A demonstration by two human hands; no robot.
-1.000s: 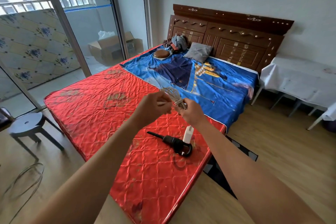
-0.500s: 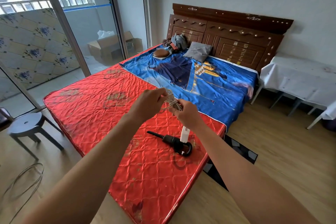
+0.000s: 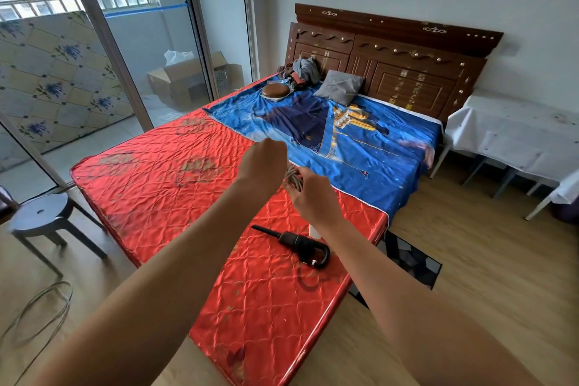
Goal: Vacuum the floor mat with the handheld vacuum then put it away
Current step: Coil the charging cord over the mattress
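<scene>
Black vacuum (image 3: 300, 243) lies on the red mattress (image 3: 156, 185) near its right edge, nozzle pointing left and loop handle toward that edge. It sits just below the right hand (image 3: 308, 194), the nearer one. That hand and the left hand (image 3: 263, 163) curl their fingers round a grey cord (image 3: 293, 177) bundle held above it. The mat (image 3: 410, 260) lies on the floor beside that edge.

1. The mattress (image 3: 156, 185) is shiny red, quilted in diamonds with gold motifs.
2. The sheet (image 3: 376, 160) is bright blue with a navy and gold print.
3. The handheld vacuum (image 3: 297, 243) is black; the cord (image 3: 293, 177) is pale grey.
4. The floor mat (image 3: 413, 260) shows dark geometric patches.
5. The headboard (image 3: 407, 66) is dark brown, the cushion (image 3: 340, 87) grey.
</scene>
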